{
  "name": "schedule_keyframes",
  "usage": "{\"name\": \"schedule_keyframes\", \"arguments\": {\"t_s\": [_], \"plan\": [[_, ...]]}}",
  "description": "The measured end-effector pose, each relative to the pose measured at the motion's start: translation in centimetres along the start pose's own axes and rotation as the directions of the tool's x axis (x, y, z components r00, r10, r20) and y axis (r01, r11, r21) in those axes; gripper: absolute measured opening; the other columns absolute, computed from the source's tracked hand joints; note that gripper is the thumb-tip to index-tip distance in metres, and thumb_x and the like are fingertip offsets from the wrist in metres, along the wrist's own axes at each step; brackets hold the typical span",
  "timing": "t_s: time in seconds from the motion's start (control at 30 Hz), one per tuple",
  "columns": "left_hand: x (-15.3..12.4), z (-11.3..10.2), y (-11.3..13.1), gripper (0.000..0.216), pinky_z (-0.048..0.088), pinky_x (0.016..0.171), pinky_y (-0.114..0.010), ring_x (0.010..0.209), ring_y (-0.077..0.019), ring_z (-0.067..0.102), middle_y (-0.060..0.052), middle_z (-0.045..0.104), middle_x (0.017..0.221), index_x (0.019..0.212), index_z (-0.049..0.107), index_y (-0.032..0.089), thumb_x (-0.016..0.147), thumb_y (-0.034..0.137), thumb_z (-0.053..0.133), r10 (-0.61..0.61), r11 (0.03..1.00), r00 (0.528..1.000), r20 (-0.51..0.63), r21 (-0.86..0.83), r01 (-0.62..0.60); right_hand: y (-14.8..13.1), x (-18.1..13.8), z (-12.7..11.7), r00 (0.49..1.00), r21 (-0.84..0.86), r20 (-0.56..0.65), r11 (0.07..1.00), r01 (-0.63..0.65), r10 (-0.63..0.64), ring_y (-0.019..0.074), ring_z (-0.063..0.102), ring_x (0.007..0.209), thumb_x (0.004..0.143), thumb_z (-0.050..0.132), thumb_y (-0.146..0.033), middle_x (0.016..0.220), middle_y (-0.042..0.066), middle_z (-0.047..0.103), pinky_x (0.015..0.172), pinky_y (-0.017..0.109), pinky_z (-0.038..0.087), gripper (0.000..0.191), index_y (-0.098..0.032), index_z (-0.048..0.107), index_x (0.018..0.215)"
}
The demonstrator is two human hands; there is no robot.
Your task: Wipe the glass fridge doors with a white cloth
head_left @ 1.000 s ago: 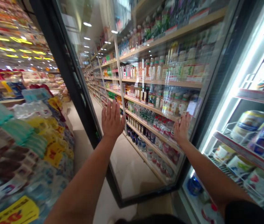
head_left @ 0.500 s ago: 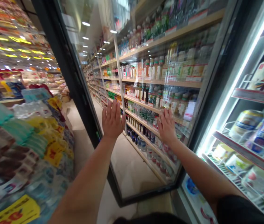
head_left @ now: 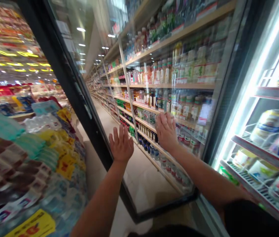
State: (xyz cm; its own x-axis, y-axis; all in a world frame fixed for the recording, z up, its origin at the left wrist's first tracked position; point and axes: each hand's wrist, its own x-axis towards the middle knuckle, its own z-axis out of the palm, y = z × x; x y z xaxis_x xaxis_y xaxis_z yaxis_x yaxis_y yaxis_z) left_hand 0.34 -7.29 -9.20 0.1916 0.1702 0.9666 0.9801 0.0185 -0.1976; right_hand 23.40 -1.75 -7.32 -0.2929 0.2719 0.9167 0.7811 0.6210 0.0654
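Observation:
A glass cooler door [head_left: 151,200] with a black frame stands ajar in front of me. My left hand [head_left: 121,144] lies flat toward the glass near its left frame, fingers outstretched and pointing up. Further right, my right hand [head_left: 166,131] is also held flat at the pane, its fingers straight and fairly close together. Neither hand holds anything. Whether both palms fully touch the glass is hidden behind the hands. Shelves of bottles [head_left: 161,70] show in the pane; I cannot tell if they are reflected or seen through it.
On the right is the lit cooler with wire-fronted shelves [head_left: 255,151] carrying cans [head_left: 270,126] and tubs. To the left, stacked packaged goods [head_left: 38,148] rise beside the aisle, with a yellow sign [head_left: 32,225] low down. Pale floor [head_left: 97,158] runs between them.
My right hand has shifted left across the pane, closer to my left hand. My left hand sits lower in view. The view has turned slightly, and the door's left frame appears further left.

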Motion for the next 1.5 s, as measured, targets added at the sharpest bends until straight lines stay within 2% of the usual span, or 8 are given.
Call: {"name": "schedule_keyframes", "arguments": {"t_s": [0.17,0.4,0.6,0.8,1.0,1.13,1.3,1.5], "plan": [[0.2,0.1,-0.2,0.070,0.014,0.125,-0.049,0.154,-0.0275,0.013,-0.017,0.037,0.156,0.158,0.023,0.012,0.096,0.026,0.052,0.001,1.000,1.000,0.004,0.020,-0.001,-2.9,-2.1,2.1,0.927,0.094,0.044,0.925,0.367,-0.372,0.0190,0.029,0.152,0.099,0.044,-0.017,0.155,-0.001,0.049,0.128,0.046,0.006,0.055,-0.026,0.039,0.153],[-0.2,0.4,-0.4,0.068,0.017,0.124,-0.055,0.153,-0.0300,0.015,-0.018,0.035,0.157,0.158,0.021,0.015,0.097,0.029,0.049,-0.031,0.999,0.999,0.024,-0.041,0.032,-3.4,5.7,0.1,0.997,0.046,-0.061,0.998,0.040,-0.037,0.0277,0.015,0.156,0.102,0.042,-0.027,0.163,0.006,0.034,0.127,0.053,0.009,0.057,-0.021,0.032,0.157],[-0.2,0.5,-0.6,0.068,0.021,0.121,-0.061,0.153,-0.0322,0.016,-0.021,0.035,0.156,0.159,0.021,0.016,0.098,0.028,0.048,-0.038,0.996,0.999,0.023,-0.078,0.040,-4.1,5.8,0.3,0.921,0.022,0.045,0.922,0.387,-0.388,0.0179,0.015,0.156,0.103,0.036,-0.024,0.164,-0.006,0.032,0.130,0.047,0.008,0.053,-0.027,0.034,0.156],[-0.4,0.6,-0.6,0.067,0.019,0.120,-0.065,0.153,-0.0341,0.015,-0.021,0.033,0.158,0.159,0.020,0.019,0.099,0.031,0.047,-0.071,0.989,0.996,0.045,-0.127,0.076,-4.8,12.0,-1.5,0.998,-0.016,-0.063,1.000,0.024,-0.025,0.0254,0.008,0.157,0.105,0.034,-0.029,0.168,-0.001,0.021,0.128,0.054,0.011,0.056,-0.021,0.026,0.159],[-0.4,0.6,-0.7,0.068,0.017,0.121,-0.063,0.154,-0.0329,0.013,-0.022,0.033,0.158,0.159,0.018,0.017,0.099,0.029,0.047,-0.041,0.994,0.999,0.035,-0.097,0.044,-6.6,11.8,-1.0,0.864,0.086,0.052,0.864,0.496,-0.501,0.0194,0.022,0.154,0.107,0.020,-0.023,0.163,-0.006,0.032,0.129,0.047,0.016,0.051,-0.023,0.033,0.156],[-0.5,0.8,-0.8,0.063,0.014,0.122,-0.064,0.154,-0.0339,0.012,-0.023,0.031,0.158,0.157,0.025,0.015,0.100,0.034,0.043,-0.091,0.983,0.992,0.088,-0.150,0.103,-4.4,12.5,-1.6,0.962,0.050,-0.025,0.960,0.274,-0.273,0.0215,0.018,0.156,0.105,0.028,-0.023,0.164,-0.002,0.031,0.129,0.052,0.014,0.052,-0.022,0.031,0.157],[-0.5,1.0,-0.7,0.060,0.014,0.122,-0.065,0.154,-0.0331,0.012,-0.022,0.032,0.158,0.156,0.031,0.015,0.100,0.036,0.041,-0.128,0.976,0.985,0.114,-0.162,0.146,-3.4,4.5,1.0,0.998,0.033,-0.048,0.998,-0.045,0.046,0.0297,0.009,0.157,0.101,0.043,-0.024,0.165,0.006,0.031,0.127,0.058,0.013,0.061,-0.021,0.026,0.159],[-0.4,1.2,-0.8,0.061,0.011,0.123,-0.065,0.154,-0.0327,0.009,-0.022,0.031,0.159,0.155,0.031,0.013,0.100,0.036,0.041,-0.133,0.971,0.979,0.152,-0.179,0.160,-2.6,-5.8,3.7,0.898,0.145,0.145,0.907,0.396,-0.415,0.0145,0.033,0.150,0.099,0.046,-0.017,0.154,-0.003,0.049,0.126,0.040,0.023,0.055,-0.031,0.040,0.152]]}}
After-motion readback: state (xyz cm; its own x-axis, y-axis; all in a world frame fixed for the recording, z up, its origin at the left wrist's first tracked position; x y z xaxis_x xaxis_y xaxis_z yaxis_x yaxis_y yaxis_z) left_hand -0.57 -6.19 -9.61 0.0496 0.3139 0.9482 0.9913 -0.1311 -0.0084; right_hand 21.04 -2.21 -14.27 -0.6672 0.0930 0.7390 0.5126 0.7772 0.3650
